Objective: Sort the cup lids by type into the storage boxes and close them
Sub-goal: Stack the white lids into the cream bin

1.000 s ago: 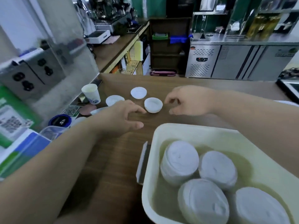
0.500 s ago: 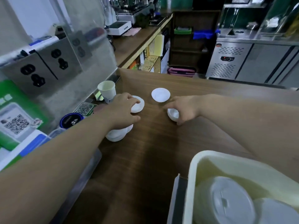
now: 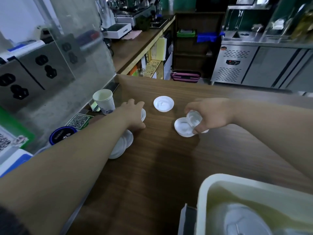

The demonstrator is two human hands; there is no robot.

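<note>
My right hand (image 3: pixel 213 114) pinches a clear lid (image 3: pixel 194 118), tilted, just above a white lid (image 3: pixel 182 129) that lies on the counter (image 3: pixel 166 167). A second white lid (image 3: pixel 163 103) sits farther off. My left hand (image 3: pixel 133 114) lies over another lid (image 3: pixel 144 115) beside a paper cup (image 3: pixel 104 100); whether it grips, I cannot tell. Stacked lids (image 3: pixel 127 142) show under that forearm. The cream storage box (image 3: pixel 211 179) stands nearest me.

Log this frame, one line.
left hand: over white round lid; right hand: pinches clear round plastic lid; cream storage box: open
</note>
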